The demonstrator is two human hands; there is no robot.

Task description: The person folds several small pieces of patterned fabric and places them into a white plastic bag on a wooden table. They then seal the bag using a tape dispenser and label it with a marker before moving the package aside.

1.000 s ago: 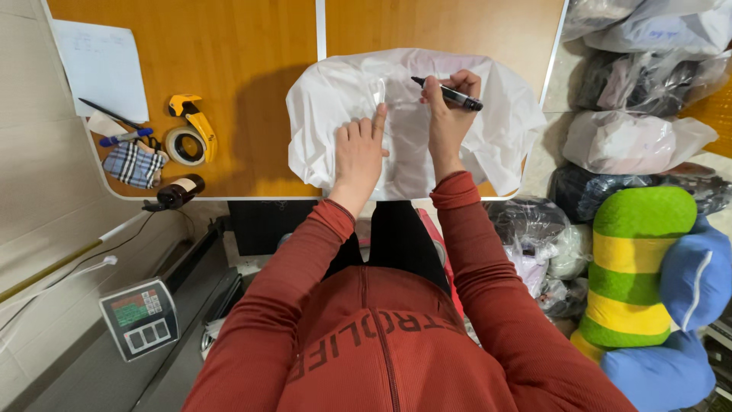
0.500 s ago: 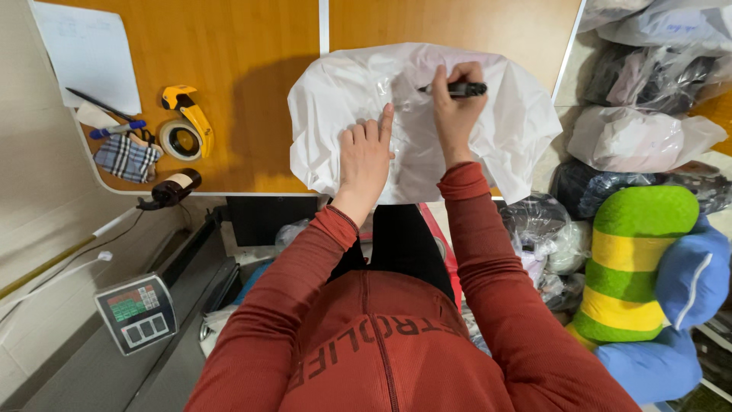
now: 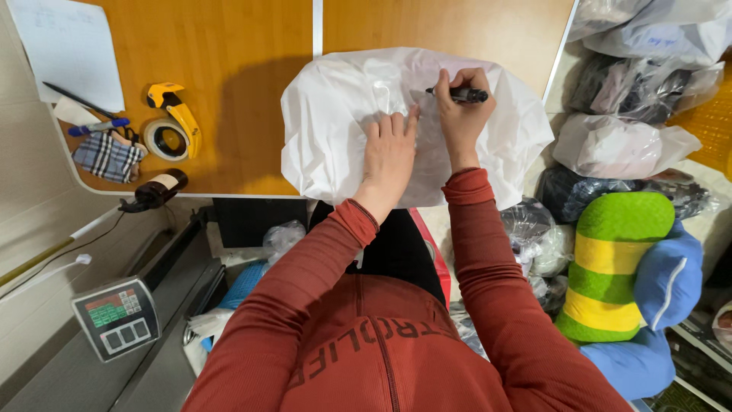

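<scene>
two hands on a white bag, marker to plastic

both hands work on a white crinkled plastic bag (image 3: 335, 130) lying on the near edge of the orange wooden table (image 3: 252, 76), part of it hanging over the edge toward the person's lap. left hand (image 3: 389, 149) lies flat on the bag, palm down, fingers spread, grip wide and holding nothing, only pressing the plastic. right hand (image 3: 461, 114) is just beside it, grip closed around a black marker pen (image 3: 461, 94) held sideways, tip pointing left and touching the bag. both sleeves are rust red.

left part of the table: a yellow tape dispenser with a roll of tape (image 3: 171, 126), a blue pen (image 3: 99, 127), a small checked cloth pouch (image 3: 108, 156), a white paper sheet (image 3: 72, 49), a dark small bottle (image 3: 156, 188) at the edge. below the table to the left, a grey digital scale (image 3: 116, 317). right of the table, piled clear plastic bags of garments (image 3: 625, 145) and a green, yellow and blue plush cushion (image 3: 618, 275).
</scene>
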